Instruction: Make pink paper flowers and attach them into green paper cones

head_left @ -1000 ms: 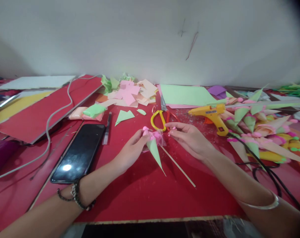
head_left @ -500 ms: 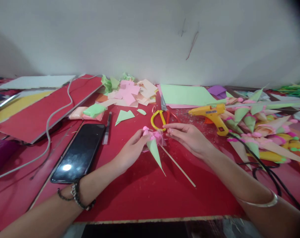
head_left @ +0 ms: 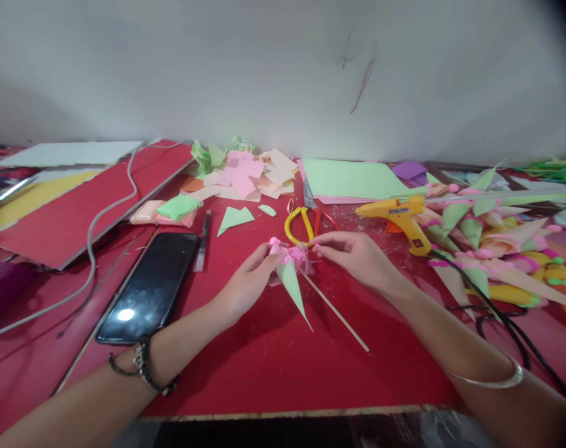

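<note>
My left hand (head_left: 248, 283) pinches a light green paper cone (head_left: 292, 287) by its wide end, which is edged with pink clay balls. The cone's tip points down toward me. Beside its rim lies a crinkled clear bag with pink clay (head_left: 300, 256), partly hidden by the cone. My right hand (head_left: 352, 258) is just to the right of the bag, thumb and forefinger closed on a tiny pink clay piece (head_left: 316, 246). A thin wooden stick (head_left: 337, 313) slants across the red table below the bag. Behind the hands rest yellow-and-red-handled scissors (head_left: 299, 225).
At right, a yellow glue gun (head_left: 399, 218) with a black cord lies by a heap of paper cones (head_left: 485, 230). On the left are a phone (head_left: 149, 289), a pen (head_left: 202, 241) and clay packets (head_left: 177, 208). Paper scraps (head_left: 243, 171) and green sheets (head_left: 352, 177) line the wall.
My right hand has shifted slightly left, toward the bag and cone, and its fingers have drawn together around the tiny pink piece. My left hand and the cone have stayed put.
</note>
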`<action>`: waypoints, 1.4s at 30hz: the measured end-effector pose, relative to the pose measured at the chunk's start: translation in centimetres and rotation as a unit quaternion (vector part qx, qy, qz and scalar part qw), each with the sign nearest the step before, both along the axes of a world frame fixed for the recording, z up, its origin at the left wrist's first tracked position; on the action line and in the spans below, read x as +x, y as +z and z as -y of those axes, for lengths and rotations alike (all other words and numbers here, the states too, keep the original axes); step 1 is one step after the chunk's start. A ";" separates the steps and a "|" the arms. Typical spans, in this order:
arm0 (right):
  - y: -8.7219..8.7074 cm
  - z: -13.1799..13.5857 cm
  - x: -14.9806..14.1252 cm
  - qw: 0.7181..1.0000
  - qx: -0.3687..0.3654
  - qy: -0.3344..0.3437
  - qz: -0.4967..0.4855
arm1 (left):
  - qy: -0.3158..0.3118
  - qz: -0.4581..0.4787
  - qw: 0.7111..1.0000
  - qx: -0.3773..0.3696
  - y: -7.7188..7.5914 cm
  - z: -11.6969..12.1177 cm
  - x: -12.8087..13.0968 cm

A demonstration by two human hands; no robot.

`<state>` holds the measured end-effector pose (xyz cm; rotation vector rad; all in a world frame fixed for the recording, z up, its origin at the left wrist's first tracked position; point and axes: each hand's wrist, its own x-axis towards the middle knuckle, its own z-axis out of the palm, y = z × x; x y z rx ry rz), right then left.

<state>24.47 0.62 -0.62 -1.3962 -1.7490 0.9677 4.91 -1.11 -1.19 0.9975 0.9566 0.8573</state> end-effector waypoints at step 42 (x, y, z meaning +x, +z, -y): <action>0.2 0.3 -0.5 0.985 -0.048 -0.041 -0.160 | 0.000 0.013 1.000 -0.007 -0.7 -0.2 -0.2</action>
